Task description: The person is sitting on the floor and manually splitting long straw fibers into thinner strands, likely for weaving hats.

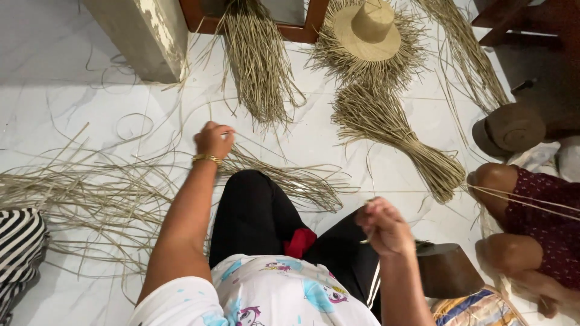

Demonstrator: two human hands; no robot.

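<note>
Loose straw strands: pale tan, thin, tangled, spread flat on white tiled floor at left. Left hand: fingers pinched on strands at far end of spread. Right hand: clenched on single fine strand, near right. Unfinished straw hat, fringed brim, far right.

The left arm stretches forward and out, nearly straight, with the left hand far ahead of the body, knuckles up and fingers curled under in a loose pinch; a gold bangle sits on that wrist. The right arm is bent at the elbow and kept close in, forearm rising toward the right hand, which is raised near the knee. That hand is closed into a fist, thumb side up, slightly blurred.
</note>
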